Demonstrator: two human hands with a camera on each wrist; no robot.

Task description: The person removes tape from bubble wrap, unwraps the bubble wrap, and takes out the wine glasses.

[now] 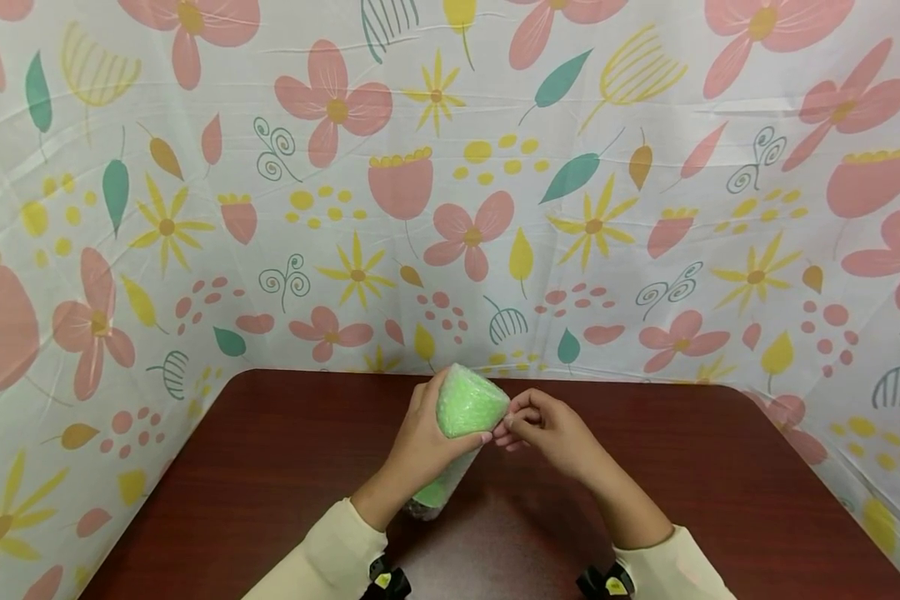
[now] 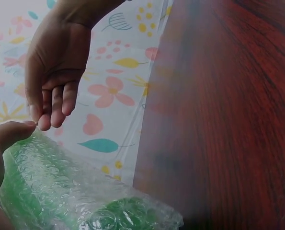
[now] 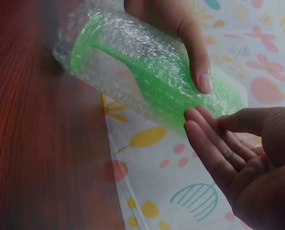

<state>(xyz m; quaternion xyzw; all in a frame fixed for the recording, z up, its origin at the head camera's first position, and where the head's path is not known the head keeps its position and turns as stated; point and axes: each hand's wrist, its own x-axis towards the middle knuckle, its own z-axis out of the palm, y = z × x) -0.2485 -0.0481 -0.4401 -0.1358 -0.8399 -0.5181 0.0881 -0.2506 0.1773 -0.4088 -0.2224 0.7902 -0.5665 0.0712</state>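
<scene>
A green stemmed goblet (image 3: 154, 86) is wrapped in clear bubble wrap (image 2: 61, 177); its round foot, thin stem and bowl show through in the right wrist view. My left hand (image 1: 420, 437) grips the bundle around its wide upper end, thumb (image 3: 203, 79) along the near side. The bundle tilts, with its wide end raised and its foot end lower, toward me. My right hand (image 1: 551, 429) is at the right edge of that wide end, thumb and forefinger pinching the wrap's edge close to my left thumb. Its other fingers (image 3: 214, 153) are extended loosely.
The dark reddish-brown tabletop (image 1: 270, 483) lies under both hands. Behind it and at both sides hangs a white cloth (image 1: 472, 308) printed with pink, yellow and green flowers and leaves. Black straps with small devices (image 1: 386, 581) sit on both wrists over cream sleeves (image 1: 322, 550).
</scene>
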